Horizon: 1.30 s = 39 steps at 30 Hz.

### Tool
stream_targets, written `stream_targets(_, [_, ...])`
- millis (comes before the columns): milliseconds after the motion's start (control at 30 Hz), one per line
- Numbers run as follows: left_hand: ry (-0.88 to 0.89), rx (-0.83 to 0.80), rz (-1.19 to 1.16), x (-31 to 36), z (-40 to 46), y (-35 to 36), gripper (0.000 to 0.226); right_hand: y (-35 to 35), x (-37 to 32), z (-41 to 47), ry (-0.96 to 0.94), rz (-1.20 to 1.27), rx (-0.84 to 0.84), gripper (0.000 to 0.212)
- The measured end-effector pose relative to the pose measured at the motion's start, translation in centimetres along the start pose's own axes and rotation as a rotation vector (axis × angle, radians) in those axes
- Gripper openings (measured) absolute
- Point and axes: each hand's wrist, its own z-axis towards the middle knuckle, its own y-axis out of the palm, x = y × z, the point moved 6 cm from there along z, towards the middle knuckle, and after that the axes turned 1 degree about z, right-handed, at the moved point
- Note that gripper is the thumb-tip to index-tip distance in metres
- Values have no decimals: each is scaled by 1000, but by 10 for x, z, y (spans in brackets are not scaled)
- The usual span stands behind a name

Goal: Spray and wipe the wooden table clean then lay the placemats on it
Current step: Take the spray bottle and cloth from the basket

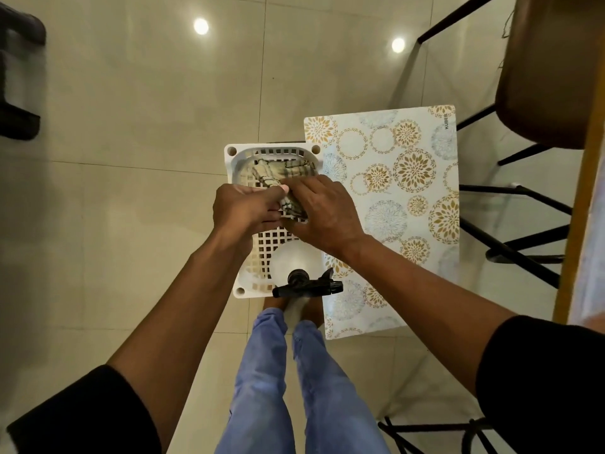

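A checked beige cloth (278,173) lies in a white plastic basket (242,290) below me. Both hands reach into the basket. My left hand (244,209) and my right hand (322,214) each pinch the near end of the cloth between them. A white spray bottle with a black trigger head (306,285) stands in the basket's near end. Floral placemats (402,198) in white, gold and pale blue lie flat just right of the basket. The wooden table's edge (579,204) runs along the far right.
A brown chair seat (550,70) on black legs stands at the upper right, with more black legs (510,224) below it. Dark furniture (16,77) sits at the far left. Glossy beige floor tiles surround the basket. My legs in blue jeans stand just behind it.
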Motion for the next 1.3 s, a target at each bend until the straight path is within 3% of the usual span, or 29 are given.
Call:
stream_targets(167, [162,-34,54,23,-22,2,26,-25,0,3,100,188,137,38])
stream_targets(300, [318,-65,295,28,-32,-8,20,-43,15,0,352,434,111,15])
stream_targets(367, [423,-122,402,23,-36,-12,19,-52,23,-5,439,582,122,19])
stream_targets(533, [638,-403,705,-13,-38,-25,46,-67,44,-26,611,1055,195,15])
stream_targets(667, [750,-653,986,-44,-49,-24,86,-60,61,-48,709,1284,225,12])
stream_targets(767, [777,-665,944,-56,-62,-13,100,-53,66,-65,756,1390,250,28])
stream_targets(900, [758,-594,882,-66,-66,0,101,-41,68,-84,822,1483,294,39])
stream_targets(1033, [877,-582,707,-67,-70,18,84,-24,72,-98,856,1605,306,41])
stream_targets(1167, [962,-495,583,-70,-68,26,51,-8,70,-108,846,1746,214,48])
stream_targets(1300, [1004,-460,550,-79,-71,29,43,-3,65,-115,861,1814,167,48])
